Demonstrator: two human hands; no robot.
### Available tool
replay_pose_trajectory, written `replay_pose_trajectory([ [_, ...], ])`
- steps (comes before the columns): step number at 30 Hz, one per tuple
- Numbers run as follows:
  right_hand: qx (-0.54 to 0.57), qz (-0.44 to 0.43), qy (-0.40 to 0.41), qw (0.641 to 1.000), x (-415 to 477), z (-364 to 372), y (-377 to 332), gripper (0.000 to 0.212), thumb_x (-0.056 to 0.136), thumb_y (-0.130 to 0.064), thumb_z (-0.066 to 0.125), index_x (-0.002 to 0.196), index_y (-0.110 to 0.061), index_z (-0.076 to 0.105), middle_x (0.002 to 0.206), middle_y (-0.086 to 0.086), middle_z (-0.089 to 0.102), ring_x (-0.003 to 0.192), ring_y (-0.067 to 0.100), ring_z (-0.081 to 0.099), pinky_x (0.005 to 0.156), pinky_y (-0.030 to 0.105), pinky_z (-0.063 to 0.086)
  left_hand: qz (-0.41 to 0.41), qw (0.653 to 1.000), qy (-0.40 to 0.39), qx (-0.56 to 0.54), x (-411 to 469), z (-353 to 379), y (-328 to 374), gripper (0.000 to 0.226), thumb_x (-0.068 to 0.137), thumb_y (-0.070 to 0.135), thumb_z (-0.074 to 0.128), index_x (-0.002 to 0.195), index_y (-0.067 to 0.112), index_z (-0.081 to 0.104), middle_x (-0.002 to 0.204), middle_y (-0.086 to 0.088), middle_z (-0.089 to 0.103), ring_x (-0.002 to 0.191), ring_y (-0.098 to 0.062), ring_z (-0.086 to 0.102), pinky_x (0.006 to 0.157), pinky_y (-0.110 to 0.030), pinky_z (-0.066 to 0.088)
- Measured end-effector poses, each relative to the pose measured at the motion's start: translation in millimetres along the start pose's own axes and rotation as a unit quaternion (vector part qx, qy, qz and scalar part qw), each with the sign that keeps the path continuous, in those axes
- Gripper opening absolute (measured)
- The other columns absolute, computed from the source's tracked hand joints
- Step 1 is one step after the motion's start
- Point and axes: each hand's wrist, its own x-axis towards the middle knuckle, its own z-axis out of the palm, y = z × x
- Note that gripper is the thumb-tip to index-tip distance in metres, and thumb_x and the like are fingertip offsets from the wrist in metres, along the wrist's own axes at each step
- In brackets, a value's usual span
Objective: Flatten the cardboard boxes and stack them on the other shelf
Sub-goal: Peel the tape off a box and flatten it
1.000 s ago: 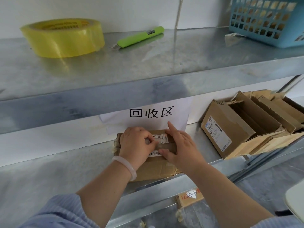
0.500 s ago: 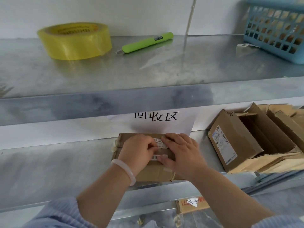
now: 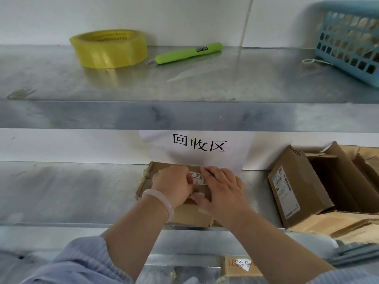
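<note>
Galvanised steel shelving fills the view, dull grey and mottled, with an upper shelf [image 3: 225, 78] and a lower shelf [image 3: 71, 193] set against a smooth white wall [image 3: 143, 15]. A white paper sign [image 3: 199, 146] with black characters is stuck to the wall above the lower shelf. On the right of that shelf stand open boxes [image 3: 297, 187] of brown corrugated cardboard, tipped on their sides with their mouths facing right. A blue plastic lattice basket [image 3: 348, 42] sits at the upper shelf's right end.

The flat box [image 3: 190, 215], brown and creased, lies on the lower shelf below the sign, its far edge near the wall and its near edge at the shelf's front lip. The hands hide too much to tell its long axis.

A glossy yellow tape roll [image 3: 108, 50] lies flat on the upper shelf, a slim green knife [image 3: 188, 52] just beside it.

The right hand [image 3: 222, 189] presses down on the box with fingers spread flat. The left hand [image 3: 171, 186] has its fingers curled at a white label [image 3: 198, 178]; whether they pinch it cannot be told.
</note>
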Motion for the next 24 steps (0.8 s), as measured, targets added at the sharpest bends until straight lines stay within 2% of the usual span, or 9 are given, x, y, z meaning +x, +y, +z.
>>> replay_pose_trajectory([
  [2, 0.005, -0.007, 0.003, 1.000, 0.2, 1.5, 0.9, 0.089, 0.074, -0.078, 0.017, 0.150, -0.033, 0.029, 0.147, -0.015, 0.030, 0.135, 0.013, 0.020, 0.111, 0.033, 0.014, -0.004, 1.000, -0.007, 0.026, 0.4, -0.5, 3.3, 0.011, 0.087, 0.041, 0.061, 0.085, 0.030, 0.063, 0.096, 0.007, 0.062, 0.091, -0.018, 0.060, 0.085, -0.042, 0.050],
  [5, 0.010, -0.010, 0.002, 1.000, 1.8, 3.1, 4.0, 0.083, 0.079, -0.077, 0.025, 0.148, -0.033, 0.032, 0.147, -0.015, 0.029, 0.135, 0.014, 0.019, 0.110, 0.034, 0.016, 0.007, 1.000, -0.003, 0.011, -0.2, 0.2, 3.3, 0.008, 0.089, 0.031, 0.057, 0.086, 0.025, 0.062, 0.094, 0.004, 0.062, 0.089, -0.018, 0.059, 0.082, -0.040, 0.052],
  [8, -0.011, -0.011, -0.008, 1.000, 3.7, 2.1, 5.6, 0.087, 0.076, -0.079, 0.015, 0.149, -0.033, 0.029, 0.148, -0.015, 0.025, 0.134, 0.013, 0.016, 0.110, 0.036, 0.016, 0.017, 0.999, 0.031, -0.015, -2.2, -0.4, -4.5, 0.009, 0.092, 0.027, 0.053, 0.085, 0.022, 0.057, 0.085, 0.006, 0.061, 0.077, -0.012, 0.058, 0.073, -0.032, 0.052],
  [11, -0.023, -0.013, -0.010, 1.000, 3.7, 1.2, 4.8, 0.089, 0.074, -0.078, 0.009, 0.149, -0.033, 0.027, 0.147, -0.015, 0.024, 0.133, 0.014, 0.017, 0.109, 0.036, 0.016, 0.021, 0.994, 0.093, -0.050, -4.6, -2.2, -16.0, 0.012, 0.089, 0.028, 0.058, 0.079, 0.026, 0.053, 0.075, 0.012, 0.058, 0.070, -0.006, 0.055, 0.064, -0.023, 0.048],
  [14, -0.021, -0.008, -0.011, 1.000, 4.0, -0.2, 4.5, 0.087, 0.075, -0.077, 0.011, 0.148, -0.034, 0.027, 0.147, -0.015, 0.024, 0.133, 0.014, 0.018, 0.109, 0.036, 0.016, 0.046, 0.986, 0.162, -0.003, -8.6, -1.1, -24.1, 0.012, 0.086, 0.022, 0.060, 0.076, 0.022, 0.053, 0.073, 0.010, 0.055, 0.073, -0.013, 0.053, 0.071, -0.030, 0.049],
  [18, -0.022, -0.010, -0.013, 1.000, 7.1, -1.9, 5.8, 0.078, 0.081, -0.076, 0.023, 0.148, -0.036, 0.027, 0.146, -0.016, 0.027, 0.132, 0.014, 0.021, 0.110, 0.035, 0.017, 0.164, 0.954, 0.237, 0.080, -9.2, 0.4, -29.1, 0.008, 0.082, 0.009, 0.067, 0.075, 0.013, 0.063, 0.072, -0.001, 0.062, 0.068, -0.023, 0.057, 0.068, -0.038, 0.051],
  [21, -0.015, -0.012, -0.020, 1.000, 8.0, -2.2, 4.7, 0.072, 0.084, -0.074, 0.032, 0.148, -0.040, 0.025, 0.146, -0.014, 0.027, 0.132, 0.016, 0.022, 0.110, 0.036, 0.017, 0.216, 0.959, 0.159, 0.095, -5.1, 0.0, -31.4, 0.012, 0.090, 0.025, 0.060, 0.087, 0.020, 0.071, 0.087, 0.005, 0.067, 0.084, -0.017, 0.059, 0.084, -0.031, 0.043],
  [23, -0.018, -0.010, -0.025, 0.999, 8.7, -3.4, 3.5, 0.071, 0.084, -0.074, 0.031, 0.147, -0.043, 0.025, 0.146, -0.013, 0.025, 0.132, 0.016, 0.021, 0.109, 0.035, 0.016, 0.217, 0.967, 0.120, 0.062, -2.4, 0.9, -34.9, 0.019, 0.093, 0.033, 0.056, 0.095, 0.025, 0.072, 0.094, 0.009, 0.066, 0.090, -0.010, 0.056, 0.082, -0.021, 0.033],
  [24, -0.021, -0.010, -0.026, 0.999, 9.3, -4.0, 3.4, 0.070, 0.084, -0.074, 0.031, 0.147, -0.044, 0.026, 0.146, -0.013, 0.025, 0.132, 0.016, 0.021, 0.109, 0.035, 0.016, 0.213, 0.971, 0.107, 0.037, -2.1, 2.2, -35.3, 0.019, 0.093, 0.032, 0.056, 0.096, 0.024, 0.073, 0.094, 0.008, 0.066, 0.090, -0.009, 0.055, 0.082, -0.019, 0.035],
])
